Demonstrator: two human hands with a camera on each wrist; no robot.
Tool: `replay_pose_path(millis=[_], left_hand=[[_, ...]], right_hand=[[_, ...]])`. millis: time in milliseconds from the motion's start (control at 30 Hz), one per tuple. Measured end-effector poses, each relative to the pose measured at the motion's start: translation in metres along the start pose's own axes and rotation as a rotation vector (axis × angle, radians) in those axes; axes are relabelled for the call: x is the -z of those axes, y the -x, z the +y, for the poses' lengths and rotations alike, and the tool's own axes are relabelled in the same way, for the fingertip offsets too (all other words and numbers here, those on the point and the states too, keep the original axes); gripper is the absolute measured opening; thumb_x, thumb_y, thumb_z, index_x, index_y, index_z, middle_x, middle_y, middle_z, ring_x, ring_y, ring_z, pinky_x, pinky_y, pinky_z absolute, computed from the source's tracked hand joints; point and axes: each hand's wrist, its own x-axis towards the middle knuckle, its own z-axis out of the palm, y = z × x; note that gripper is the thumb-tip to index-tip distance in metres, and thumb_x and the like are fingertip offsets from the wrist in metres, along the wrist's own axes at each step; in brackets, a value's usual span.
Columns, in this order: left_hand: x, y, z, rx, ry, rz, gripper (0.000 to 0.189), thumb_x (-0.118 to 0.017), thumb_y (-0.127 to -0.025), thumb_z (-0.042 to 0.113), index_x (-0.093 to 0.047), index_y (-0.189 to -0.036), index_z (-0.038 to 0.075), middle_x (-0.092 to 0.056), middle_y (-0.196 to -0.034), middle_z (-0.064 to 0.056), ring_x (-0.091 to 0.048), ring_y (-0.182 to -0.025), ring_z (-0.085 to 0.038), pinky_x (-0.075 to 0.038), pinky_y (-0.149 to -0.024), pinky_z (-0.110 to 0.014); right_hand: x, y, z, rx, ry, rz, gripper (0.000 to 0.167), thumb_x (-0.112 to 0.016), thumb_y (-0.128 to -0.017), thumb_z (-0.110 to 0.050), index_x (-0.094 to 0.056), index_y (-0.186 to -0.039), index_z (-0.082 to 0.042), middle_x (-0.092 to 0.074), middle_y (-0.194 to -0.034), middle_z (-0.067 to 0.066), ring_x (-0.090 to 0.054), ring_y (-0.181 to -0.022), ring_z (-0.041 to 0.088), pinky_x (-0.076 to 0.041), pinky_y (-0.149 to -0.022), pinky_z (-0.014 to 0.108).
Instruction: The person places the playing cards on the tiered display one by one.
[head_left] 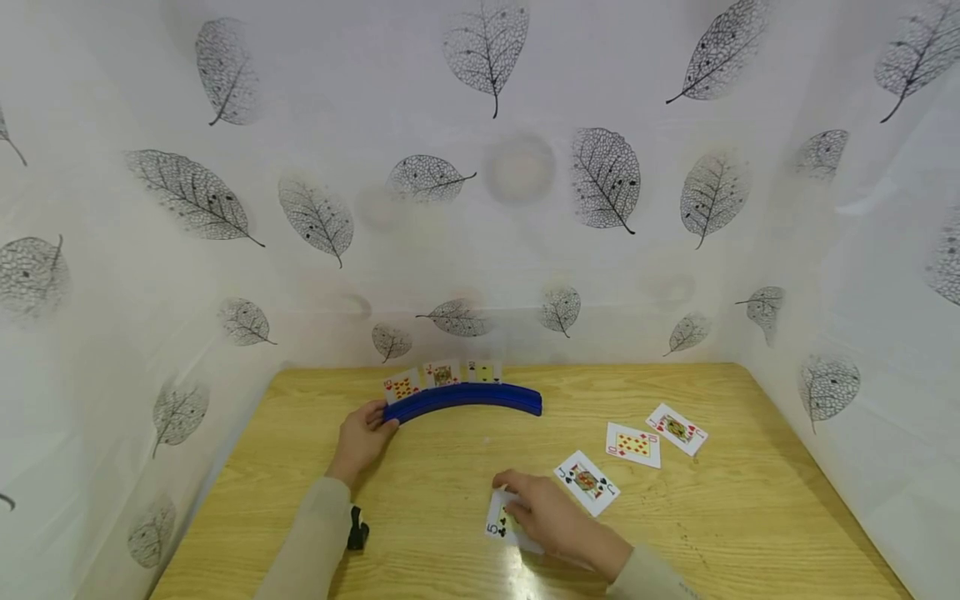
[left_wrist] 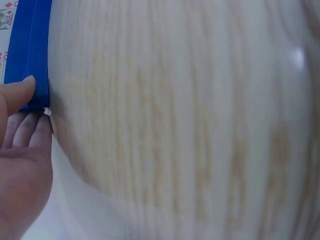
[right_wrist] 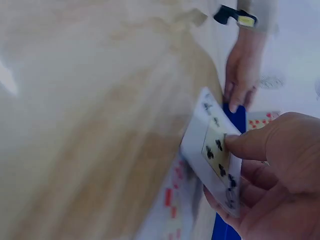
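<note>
My left hand grips the left end of a curved blue playing card holder, thumb on the front and fingers behind, as the left wrist view also shows. Three playing cards stand in the holder: a red ten, a red face card and a black low card. Between thumb and fingers, my right hand pinches a five of clubs, low over the near middle of the table. Part of that card is hidden by the hand in the head view.
Right of the right hand lie a jack of spades, a ten of diamonds and a jack of hearts, face up on the wooden table. A small black object is beside the left forearm. Leaf-patterned white sheeting surrounds the table.
</note>
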Motion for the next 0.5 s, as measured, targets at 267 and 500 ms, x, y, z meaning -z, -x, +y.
replay_pose_path(millis=[267,500], left_hand=[[0.000,0.001,0.000,-0.009,0.006,-0.004,0.055,-0.067,-0.102,0.005,-0.047,-0.151,-0.010,-0.049,-0.153,-0.036,-0.050,-0.143,-0.050,-0.047,-0.119,-0.056],[0.000,0.002,0.001,-0.004,0.019,0.000,0.054,-0.067,-0.102,0.005,-0.048,-0.151,-0.010,-0.050,-0.153,-0.035,-0.051,-0.143,-0.049,-0.047,-0.119,-0.055]], right_hand=[[0.027,-0.011,0.009,-0.115,-0.200,0.043,0.037,-0.060,-0.107,-0.009,-0.059,-0.144,-0.008,-0.073,-0.115,0.009,-0.071,-0.090,0.015,-0.059,-0.068,0.025],[0.049,-0.020,0.021,-0.133,-0.196,0.194,0.035,-0.064,-0.103,-0.005,-0.065,-0.138,-0.006,-0.072,-0.105,0.007,-0.055,-0.067,0.003,-0.050,-0.055,0.022]])
